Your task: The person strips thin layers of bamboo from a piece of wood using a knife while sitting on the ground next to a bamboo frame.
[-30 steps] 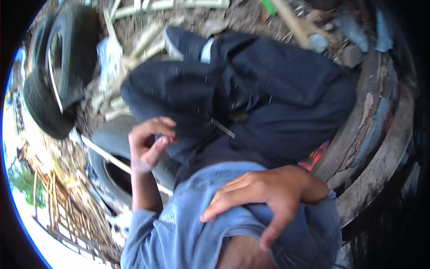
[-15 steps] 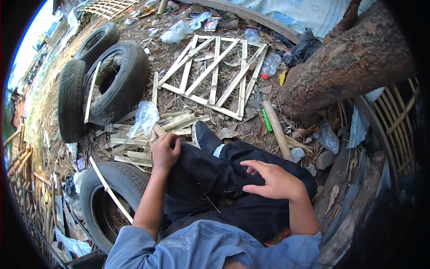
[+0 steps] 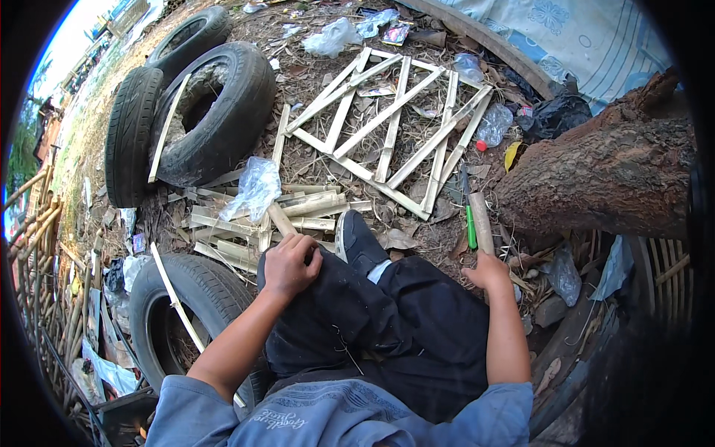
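Observation:
My right hand (image 3: 490,273) is closed around the lower part of a short round wooden stick (image 3: 482,223) on the ground beside my knee. A knife with a green handle (image 3: 471,227) lies along the stick's left side, its blade pointing away. My left hand (image 3: 293,264) rests curled on my other knee. A pale stick end (image 3: 281,219) shows just beyond its knuckles; whether the fingers hold it is hidden. Ahead lies a lattice frame of split bamboo strips (image 3: 395,123). Split bamboo pieces (image 3: 309,205) are piled in front of my left knee.
Old tyres (image 3: 242,112) stand at the left, and another tyre (image 3: 160,320) is beside my left arm. A thick tree trunk (image 3: 596,179) juts in from the right. A clear plastic bag (image 3: 253,190) covers part of the pile. A clear bottle with a red cap (image 3: 493,127) lies beyond the frame.
My right hand has moved from above my lap out to the right and closed on the round stick. The left hand stays on the knee. The whole view has shifted slightly.

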`<action>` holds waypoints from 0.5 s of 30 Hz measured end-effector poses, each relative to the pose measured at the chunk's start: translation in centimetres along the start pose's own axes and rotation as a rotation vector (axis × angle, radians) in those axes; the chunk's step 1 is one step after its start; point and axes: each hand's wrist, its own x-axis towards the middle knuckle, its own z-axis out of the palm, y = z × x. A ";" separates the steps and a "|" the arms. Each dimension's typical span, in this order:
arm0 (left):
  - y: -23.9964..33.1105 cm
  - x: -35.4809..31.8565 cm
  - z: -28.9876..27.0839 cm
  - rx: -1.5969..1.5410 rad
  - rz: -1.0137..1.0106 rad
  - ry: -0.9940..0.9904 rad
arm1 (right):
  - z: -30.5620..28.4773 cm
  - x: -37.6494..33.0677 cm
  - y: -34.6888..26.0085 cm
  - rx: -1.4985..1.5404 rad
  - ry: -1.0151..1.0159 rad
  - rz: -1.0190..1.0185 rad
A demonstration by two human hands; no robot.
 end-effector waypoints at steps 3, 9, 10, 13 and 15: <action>-0.4 0.0 0.0 0.017 0.001 -0.022 | 0.1 1.1 1.1 -0.038 -0.067 0.209; -0.6 0.0 0.1 0.015 0.031 -0.014 | 0.9 1.8 1.7 0.004 -0.087 0.330; -0.6 0.0 0.3 0.007 0.034 -0.020 | 0.7 1.7 1.5 -0.003 -0.089 0.335; -0.6 -0.1 0.0 0.003 0.047 -0.003 | 1.3 1.2 0.9 -0.009 0.059 0.301; -0.5 -0.3 0.0 -0.005 0.048 0.008 | 1.8 1.3 0.8 -0.022 0.046 0.295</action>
